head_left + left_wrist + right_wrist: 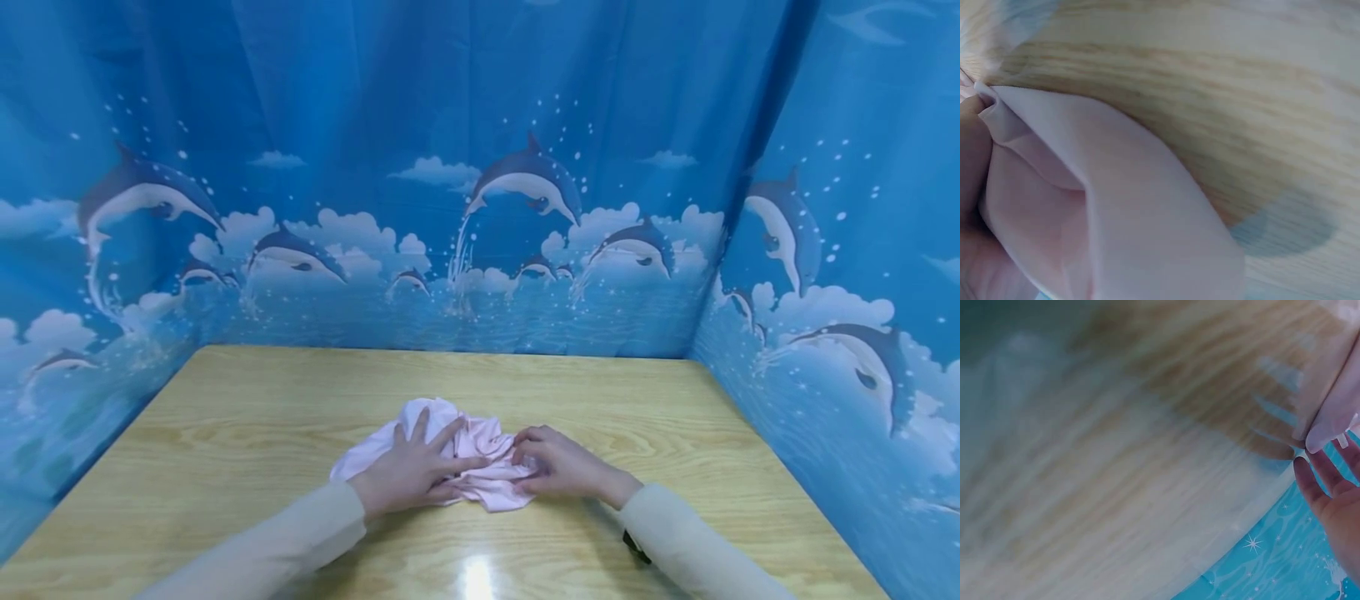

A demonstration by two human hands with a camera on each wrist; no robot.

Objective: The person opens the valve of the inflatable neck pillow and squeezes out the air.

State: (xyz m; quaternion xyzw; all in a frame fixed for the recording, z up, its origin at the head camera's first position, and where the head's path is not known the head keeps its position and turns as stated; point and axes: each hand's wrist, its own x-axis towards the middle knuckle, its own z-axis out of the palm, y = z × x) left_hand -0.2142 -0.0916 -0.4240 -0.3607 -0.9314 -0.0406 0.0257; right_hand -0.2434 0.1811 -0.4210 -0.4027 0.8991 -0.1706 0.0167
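A crumpled pale pink cloth (491, 492) lies in a heap on the wooden table. My left hand (408, 471) rests flat on its left part with the fingers spread. A raised fold of the same cloth (1147, 206) fills much of the left wrist view, beside part of that hand at the left edge. At the right side of the heap, my right hand (566, 462) touches the fabric, fingers bent and thumb apart from them. In the right wrist view, its fingertips are right at the cloth's edge (1335, 419).
The light wood-grain table (600, 550) spreads around the cloth on all sides. Blue curtains (360, 125) printed with dolphins stand along its back and sides. A small black object (636, 547) shows beside the right sleeve.
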